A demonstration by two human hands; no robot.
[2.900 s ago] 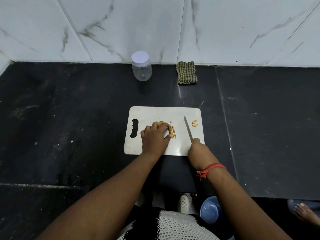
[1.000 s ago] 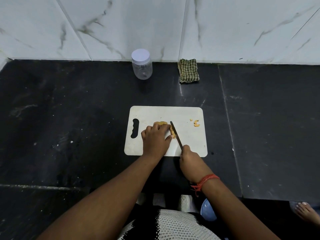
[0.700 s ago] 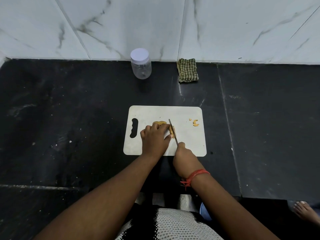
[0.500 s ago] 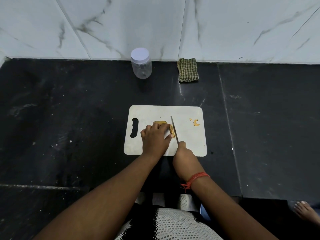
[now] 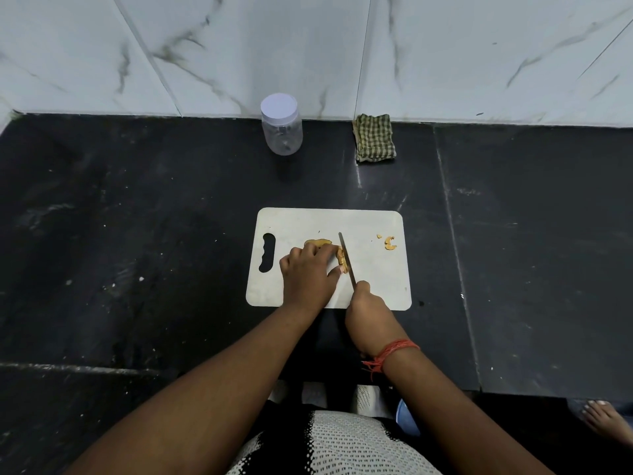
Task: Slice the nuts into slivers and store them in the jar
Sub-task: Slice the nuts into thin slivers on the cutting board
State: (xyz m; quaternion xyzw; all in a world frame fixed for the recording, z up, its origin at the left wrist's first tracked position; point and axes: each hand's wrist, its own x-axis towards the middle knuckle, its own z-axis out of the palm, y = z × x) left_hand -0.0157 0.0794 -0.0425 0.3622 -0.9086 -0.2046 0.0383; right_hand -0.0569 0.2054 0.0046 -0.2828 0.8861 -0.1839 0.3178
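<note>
Knife [image 5: 346, 260] nearer nuts [image 5: 329, 249], right grip [image 5: 368, 315] closed.

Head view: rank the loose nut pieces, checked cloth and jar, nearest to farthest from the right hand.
From the right hand:
1. Loose nut pieces, on the board's right side.
2. Checked cloth, at the wall, ahead.
3. Jar, at the wall, ahead and left.

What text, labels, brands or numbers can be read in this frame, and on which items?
None. The jar with its white lid, the cutting board, the knife and the checked cloth show no lettering or numbers.
</note>
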